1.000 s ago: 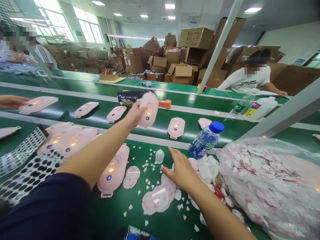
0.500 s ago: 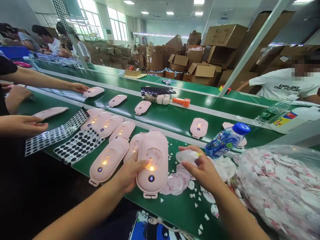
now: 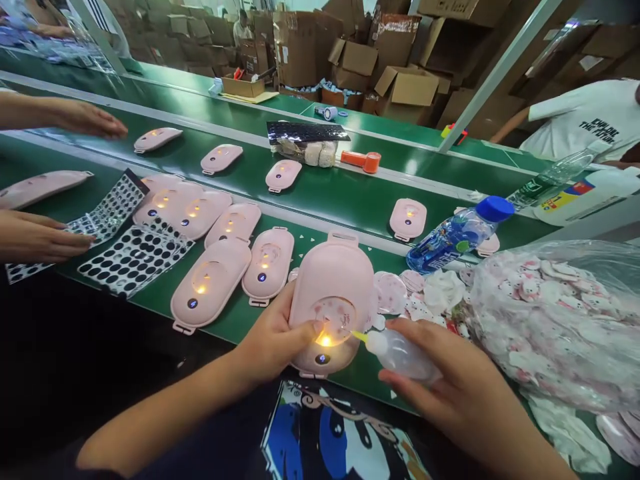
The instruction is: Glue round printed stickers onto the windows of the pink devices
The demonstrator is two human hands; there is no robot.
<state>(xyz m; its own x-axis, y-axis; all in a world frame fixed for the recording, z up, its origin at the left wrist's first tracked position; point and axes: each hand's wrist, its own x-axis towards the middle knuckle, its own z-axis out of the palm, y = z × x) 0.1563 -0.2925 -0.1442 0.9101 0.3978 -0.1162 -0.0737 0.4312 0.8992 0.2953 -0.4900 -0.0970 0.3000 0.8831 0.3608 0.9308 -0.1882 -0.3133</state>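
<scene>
At the lower centre of the frame, the left hand (image 3: 273, 337) pinched the pink device (image 3: 333, 270), and the right hand (image 3: 445, 367) curled around a small squeeze bottle (image 3: 405, 353). Squeezing too hard could perhaps have spilled its contents over the round recess (image 3: 334, 309). Half a second earlier the yellow nozzle (image 3: 359, 336) pointed rightward; now it faced this recess.
</scene>
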